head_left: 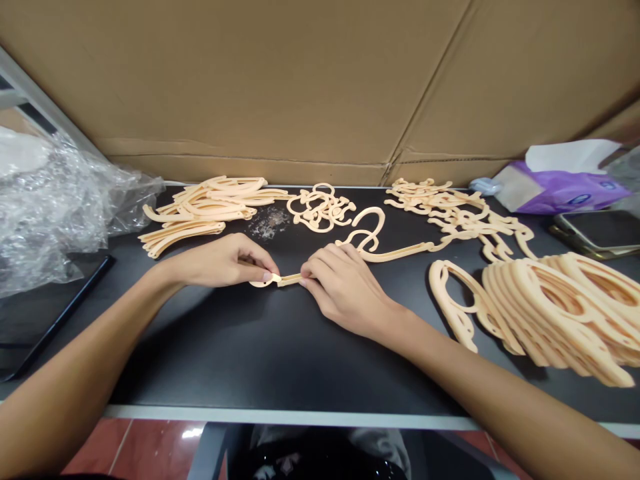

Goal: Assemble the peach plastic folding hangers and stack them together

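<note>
My left hand (225, 261) pinches the rounded end of a beige plastic hanger part between thumb and fingers, above the middle of the black table. From the other side, my right hand (345, 288) grips a slim grooved hanger arm (290, 280), whose end meets the part at my left fingertips. Whether the two pieces are joined cannot be made out. Just beyond my right hand lie a curved hanger hook (381, 223) and another long arm (400, 253). My right fingers partly cover what lies behind them.
Loose hanger arms (215, 200) are piled back left, beside hooks (323, 210). More beige parts (440, 203) spread back right, behind stacked folded hangers (555, 313). Clear plastic wrap (65, 187) and a dark flat device (55, 320) sit left; a purple tissue pack (560, 190) and phone (600, 230) right.
</note>
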Available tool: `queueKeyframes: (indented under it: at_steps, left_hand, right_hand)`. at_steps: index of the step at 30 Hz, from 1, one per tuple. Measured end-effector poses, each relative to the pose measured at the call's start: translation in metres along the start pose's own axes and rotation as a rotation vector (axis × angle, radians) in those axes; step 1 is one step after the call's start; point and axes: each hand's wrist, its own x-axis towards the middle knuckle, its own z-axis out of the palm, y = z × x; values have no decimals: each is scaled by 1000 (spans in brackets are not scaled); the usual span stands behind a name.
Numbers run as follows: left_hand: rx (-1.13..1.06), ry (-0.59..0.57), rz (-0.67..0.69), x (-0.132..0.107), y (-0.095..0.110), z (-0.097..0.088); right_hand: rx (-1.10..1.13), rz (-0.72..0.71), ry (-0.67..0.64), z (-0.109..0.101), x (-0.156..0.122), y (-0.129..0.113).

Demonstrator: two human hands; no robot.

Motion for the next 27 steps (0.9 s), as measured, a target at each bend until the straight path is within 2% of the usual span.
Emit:
queueKeyframes:
  at_steps: [10, 16, 21, 27]
  left_hand:
    - [37, 77, 29, 1, 0, 5]
    - [59, 56, 80, 1, 2, 5]
    - [60, 46, 34, 0, 3, 4]
    - [104, 107, 46, 0, 1, 6]
  right_hand:
    - [21, -3, -9, 0, 1, -1]
    - [28, 15, 13, -1, 1, -2]
    - [34, 24, 25, -1, 1, -2]
    - [-8, 35, 53, 0, 1, -1]
